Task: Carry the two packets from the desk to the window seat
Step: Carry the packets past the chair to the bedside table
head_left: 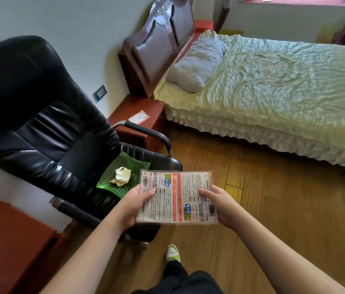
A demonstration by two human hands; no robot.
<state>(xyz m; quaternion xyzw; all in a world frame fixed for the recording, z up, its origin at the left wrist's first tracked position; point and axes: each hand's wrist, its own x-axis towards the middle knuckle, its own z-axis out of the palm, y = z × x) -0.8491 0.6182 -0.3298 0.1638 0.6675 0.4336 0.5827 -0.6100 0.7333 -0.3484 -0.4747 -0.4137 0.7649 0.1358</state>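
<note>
Both hands out in front, each pinching one of two flat printed packets held side by side, edges touching or slightly overlapping at the middle seam — cannot tell which. Left hand point(134, 203) grips the left packet point(160, 196) at its outer left edge, thumb pressed on the printed face, fingers hidden underneath. Right hand point(220, 205) grips the right packet point(195, 198) along its right side, thumb laid across the face, fingers likewise under. Packets lie nearly flat, faces up, spanning the gap between the two hands, held in the air above the wooden floor point(273, 209) and just beside the front edge of a black office chair point(40, 115). On the chair seat, a green dish point(112, 183) with a crumpled pale lump in it. Bed with pale green cover point(273, 88) across the room; red nightstand point(137, 111) between chair and bed. One shoe point(173, 253) visible below, on the floor.
</note>
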